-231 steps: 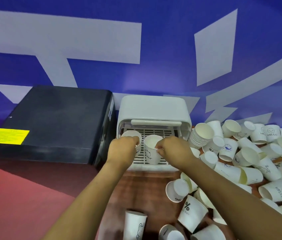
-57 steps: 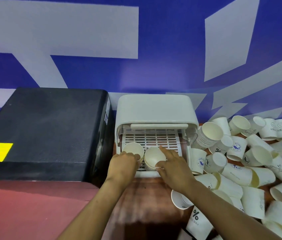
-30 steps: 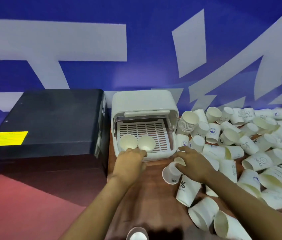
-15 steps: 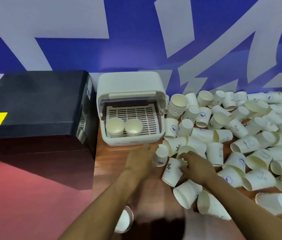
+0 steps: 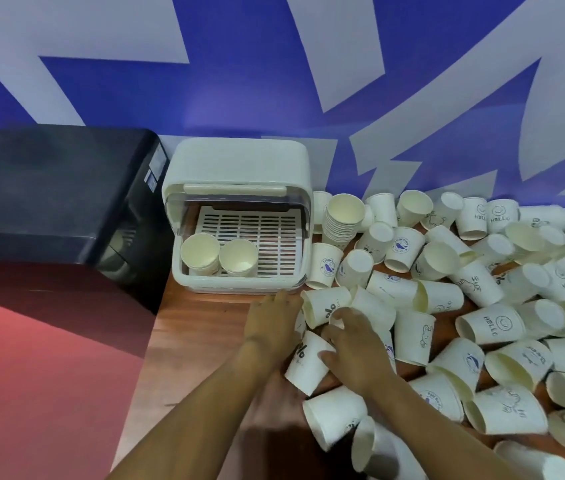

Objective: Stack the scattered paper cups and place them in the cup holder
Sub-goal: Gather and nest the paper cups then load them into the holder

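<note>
Nearest the camera, two bare forearms reach forward over the wooden tabletop (image 5: 201, 313) toward the white cup holder (image 5: 236, 168), which serves as the landmark here. Just in front of the cup holder's right corner, the left hand (image 5: 270, 323) lies palm down with its fingers fairly straight, against the side of a tipped paper cup with a percent mark (image 5: 307, 362); whether it is gripping anything I cannot tell. Beside it, a little further right of the cup holder's front, the right hand (image 5: 352, 344) has its fingers curled over the rim of a small cup (image 5: 338, 315) and its thumb against the percent cup, so it appears to be grasping cups in the pile.

All round the hands, and spreading off to the right of the cup holder, lie the scattered paper cups (image 5: 489, 323), most tipped on their sides, some printed HELLO, some with a blue round logo. Touching the cup holder's right wall stands a nested stack of cups (image 5: 341, 220), tilted slightly.

Inside the cup holder, on its slatted tray at the front left, sit two upright cups (image 5: 218, 252) side by side, the left one showing several nested rims. The holder's clear lid is raised.

To the left of the cup holder stands a black box (image 5: 56, 188). Behind everything rises a blue and white wall (image 5: 239, 81).
</note>
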`<act>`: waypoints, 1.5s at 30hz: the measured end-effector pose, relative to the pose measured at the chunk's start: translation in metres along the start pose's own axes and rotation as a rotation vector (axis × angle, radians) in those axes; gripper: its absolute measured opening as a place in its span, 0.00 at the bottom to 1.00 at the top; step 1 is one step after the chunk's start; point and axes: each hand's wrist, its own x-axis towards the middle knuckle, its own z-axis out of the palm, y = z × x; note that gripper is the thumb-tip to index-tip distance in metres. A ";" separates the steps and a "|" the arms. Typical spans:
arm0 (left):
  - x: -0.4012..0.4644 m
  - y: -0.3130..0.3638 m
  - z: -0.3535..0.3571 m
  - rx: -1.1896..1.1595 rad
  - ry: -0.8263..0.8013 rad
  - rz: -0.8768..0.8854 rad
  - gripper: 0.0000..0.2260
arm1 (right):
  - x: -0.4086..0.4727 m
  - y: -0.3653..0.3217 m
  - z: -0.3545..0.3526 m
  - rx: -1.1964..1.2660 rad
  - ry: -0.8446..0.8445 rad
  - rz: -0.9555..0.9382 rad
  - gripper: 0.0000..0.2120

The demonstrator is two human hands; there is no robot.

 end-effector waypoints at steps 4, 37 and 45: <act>0.004 0.001 0.004 0.006 0.004 -0.019 0.25 | 0.001 0.006 -0.001 0.070 0.021 0.020 0.11; -0.084 -0.126 -0.060 -0.685 0.194 -0.009 0.32 | 0.013 -0.090 -0.080 0.098 0.151 -0.019 0.06; -0.085 -0.147 -0.064 -0.789 0.210 -0.056 0.39 | 0.026 -0.120 -0.090 0.095 0.193 -0.038 0.07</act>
